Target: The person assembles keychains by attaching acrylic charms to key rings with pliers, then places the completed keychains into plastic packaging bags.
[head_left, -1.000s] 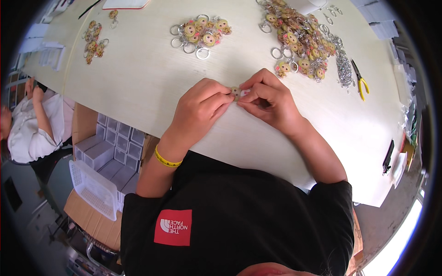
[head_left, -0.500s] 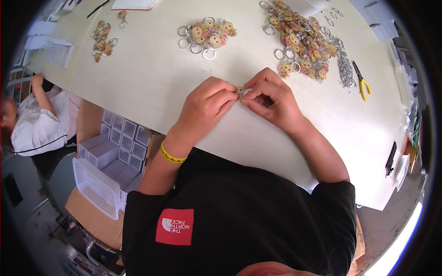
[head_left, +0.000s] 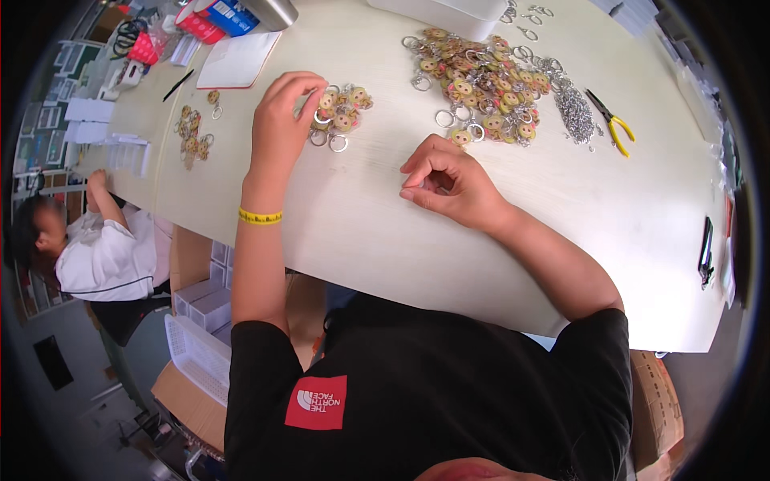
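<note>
My left hand [head_left: 281,120] is stretched forward to a small pile of round yellow-and-pink keychains with metal rings [head_left: 345,112]. Its fingertips pinch a keychain [head_left: 321,103] at the pile's left edge. A yellow band sits on that wrist. My right hand [head_left: 449,180] rests on the white table [head_left: 361,216] nearer to me, with its fingers curled in and nothing visible in them. It lies just below a loose keychain [head_left: 461,136] at the edge of the large pile.
A large heap of keychains and rings [head_left: 481,76] lies at the back, with a pile of silver chains [head_left: 573,104] and yellow-handled pliers [head_left: 611,124] to its right. Another small keychain pile [head_left: 192,132] and a white notebook [head_left: 237,60] lie to the left. A seated person in white [head_left: 100,252] is at the left; a black tool [head_left: 706,252] lies at the right.
Both hands were together over one keychain. Now they have parted: my left hand has reached forward to the small pile, and my right hand stays on the table.
</note>
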A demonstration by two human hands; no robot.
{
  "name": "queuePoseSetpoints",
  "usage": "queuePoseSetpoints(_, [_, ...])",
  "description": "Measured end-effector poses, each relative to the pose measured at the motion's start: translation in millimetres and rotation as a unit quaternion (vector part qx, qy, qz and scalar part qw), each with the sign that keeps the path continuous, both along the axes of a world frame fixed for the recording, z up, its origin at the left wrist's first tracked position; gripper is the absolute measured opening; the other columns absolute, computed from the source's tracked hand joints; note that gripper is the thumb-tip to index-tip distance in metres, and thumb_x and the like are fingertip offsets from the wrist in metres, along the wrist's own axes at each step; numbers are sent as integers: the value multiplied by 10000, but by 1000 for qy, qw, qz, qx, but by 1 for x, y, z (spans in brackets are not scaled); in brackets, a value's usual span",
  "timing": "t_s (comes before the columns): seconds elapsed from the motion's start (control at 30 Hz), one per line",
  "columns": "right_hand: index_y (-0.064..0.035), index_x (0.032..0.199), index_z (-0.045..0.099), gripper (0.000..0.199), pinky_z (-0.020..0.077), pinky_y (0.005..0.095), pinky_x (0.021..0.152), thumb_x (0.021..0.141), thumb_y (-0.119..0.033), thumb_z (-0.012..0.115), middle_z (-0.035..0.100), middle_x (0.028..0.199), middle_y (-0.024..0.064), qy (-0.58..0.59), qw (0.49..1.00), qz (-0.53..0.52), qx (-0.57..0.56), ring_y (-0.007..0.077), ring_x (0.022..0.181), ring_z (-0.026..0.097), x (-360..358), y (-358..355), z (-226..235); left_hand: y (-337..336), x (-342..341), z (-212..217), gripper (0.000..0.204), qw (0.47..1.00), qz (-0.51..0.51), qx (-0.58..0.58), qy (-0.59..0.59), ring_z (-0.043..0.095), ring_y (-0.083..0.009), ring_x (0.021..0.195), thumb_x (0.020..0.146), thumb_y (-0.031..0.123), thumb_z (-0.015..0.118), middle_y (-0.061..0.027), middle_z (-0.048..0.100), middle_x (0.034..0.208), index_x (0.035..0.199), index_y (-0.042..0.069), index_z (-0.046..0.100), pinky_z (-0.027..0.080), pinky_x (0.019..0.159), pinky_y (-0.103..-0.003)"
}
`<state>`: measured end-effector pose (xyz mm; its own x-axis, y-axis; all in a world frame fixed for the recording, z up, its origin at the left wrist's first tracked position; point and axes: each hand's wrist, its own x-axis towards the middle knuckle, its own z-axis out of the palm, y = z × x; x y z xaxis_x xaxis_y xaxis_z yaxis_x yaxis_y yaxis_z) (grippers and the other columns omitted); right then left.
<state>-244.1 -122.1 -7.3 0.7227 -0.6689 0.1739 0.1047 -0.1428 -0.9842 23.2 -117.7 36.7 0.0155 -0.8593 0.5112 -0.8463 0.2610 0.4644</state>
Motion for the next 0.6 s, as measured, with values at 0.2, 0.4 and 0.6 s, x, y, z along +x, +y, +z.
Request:
queuePoseSetpoints(0.2, [-69, 842, 623, 123, 439, 202, 584, 844, -31, 740, 556, 1025, 28, 6, 1000, 16, 0, 33, 689, 496, -1, -1, -2, -54, -47, -5, 218, 998, -36, 53, -29, 605, -245, 1077, 897, 121, 664, -65, 626, 1159, 1110, 72, 663, 498, 929, -354])
queuePoseSetpoints(0.4, [-68, 850, 627, 120, 436, 207, 577, 837, -30, 740, 560, 1011, 29, 0, 1000, 23, -20, 41, 673, 496, -1, -1, -3, -90, -74, -26, 341, 978, -84, 111, -158, 541, -263, 1130, 871, 264, 702, -59, 602, 1186, 1168, 102, 660, 469, 974, -388])
queuePoseSetpoints(0.6, [-63, 851, 628, 122, 438, 210, 575, 828, -20, 740, 564, 1003, 27, -1, 999, 22, -38, 43, 680, 509, 0, -1, -2, -98, -72, -30, 346, 980, -78, 123, -138, 534, -258, 1130, 867, 286, 712, -58, 606, 1176, 1143, 85, 661, 471, 971, -385])
